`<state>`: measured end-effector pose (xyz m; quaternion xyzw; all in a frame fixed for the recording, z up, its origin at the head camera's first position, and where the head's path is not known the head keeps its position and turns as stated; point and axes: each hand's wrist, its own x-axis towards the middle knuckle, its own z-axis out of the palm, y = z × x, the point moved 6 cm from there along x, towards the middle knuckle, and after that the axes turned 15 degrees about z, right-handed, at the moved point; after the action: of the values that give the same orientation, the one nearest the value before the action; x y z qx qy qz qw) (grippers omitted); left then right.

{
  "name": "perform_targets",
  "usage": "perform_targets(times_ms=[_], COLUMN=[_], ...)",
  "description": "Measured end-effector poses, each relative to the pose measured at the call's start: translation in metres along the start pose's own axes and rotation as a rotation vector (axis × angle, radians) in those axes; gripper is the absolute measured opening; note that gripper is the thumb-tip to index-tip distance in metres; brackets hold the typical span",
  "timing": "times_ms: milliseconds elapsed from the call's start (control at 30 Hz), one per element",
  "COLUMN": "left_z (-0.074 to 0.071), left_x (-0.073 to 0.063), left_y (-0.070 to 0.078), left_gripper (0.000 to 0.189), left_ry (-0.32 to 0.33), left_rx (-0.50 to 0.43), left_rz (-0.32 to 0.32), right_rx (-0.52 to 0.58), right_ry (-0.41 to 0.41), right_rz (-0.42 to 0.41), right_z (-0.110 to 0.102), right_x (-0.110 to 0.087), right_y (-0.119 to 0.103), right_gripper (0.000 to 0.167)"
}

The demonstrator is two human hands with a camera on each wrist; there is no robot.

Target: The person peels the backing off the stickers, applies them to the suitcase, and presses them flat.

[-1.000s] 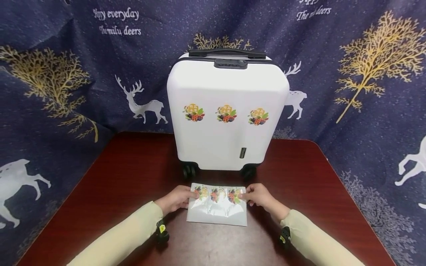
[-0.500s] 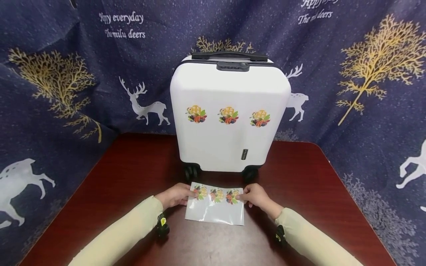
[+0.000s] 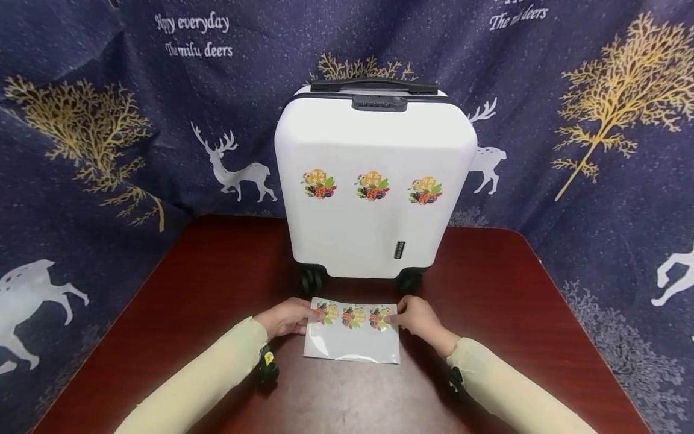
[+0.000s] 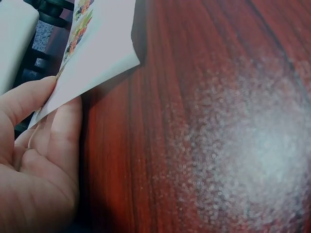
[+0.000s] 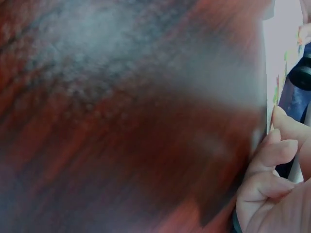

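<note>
A white glossy sticker sheet (image 3: 352, 346) with three fruit stickers along its far edge is held between both hands, in front of the suitcase. My left hand (image 3: 290, 317) pinches its left edge, thumb on top and fingers beneath, as the left wrist view shows with the sheet (image 4: 99, 53) raised over the table. My right hand (image 3: 420, 318) pinches the right edge near the far corner; in the right wrist view its thumb and curled fingers (image 5: 277, 155) meet at the sheet's border. The white suitcase (image 3: 352, 235) stands upright behind, with three similar fruit stickers in a row across its front.
The suitcase's black wheels (image 3: 311, 280) stand on the dark red wooden table (image 3: 228, 259), just beyond the sheet. A black handle (image 3: 374, 86) tops the case. A navy cloth (image 3: 238, 90) printed with deer and golden trees hangs behind the table.
The sheet stays gripped by both hands and has shifted only slightly, its glare changing as its tilt changes. The right hand has moved a little to the left. The head view sways slightly.
</note>
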<state>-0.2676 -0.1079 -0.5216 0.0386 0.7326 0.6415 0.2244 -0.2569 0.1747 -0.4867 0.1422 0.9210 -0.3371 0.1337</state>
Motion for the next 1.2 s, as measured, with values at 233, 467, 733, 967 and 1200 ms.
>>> perform_targets(times_ms=[233, 467, 733, 967, 1200], left_z=[-0.001, -0.001, 0.0, 0.001, 0.001], left_x=[-0.001, 0.002, 0.0, -0.001, -0.001], left_y=[0.001, 0.002, 0.0, 0.003, 0.002], left_gripper=[0.034, 0.029, 0.027, 0.031, 0.033], left_ry=[0.022, 0.016, 0.01, 0.011, -0.018], left_rx=[0.01, -0.036, -0.036, -0.043, -0.073], left_rz=[-0.023, -0.013, -0.006, -0.006, -0.003], right_rx=[0.124, 0.186, 0.236, 0.241, 0.2], right_ry=[-0.051, -0.063, -0.086, -0.064, -0.098], right_rz=[-0.029, -0.188, -0.251, -0.244, -0.283], right_z=[-0.009, -0.005, 0.02, 0.034, 0.046], right_x=[-0.008, -0.013, -0.022, -0.024, -0.02], right_y=[-0.006, -0.027, -0.063, -0.08, -0.091], right_gripper=[0.042, 0.021, 0.016, 0.011, 0.015])
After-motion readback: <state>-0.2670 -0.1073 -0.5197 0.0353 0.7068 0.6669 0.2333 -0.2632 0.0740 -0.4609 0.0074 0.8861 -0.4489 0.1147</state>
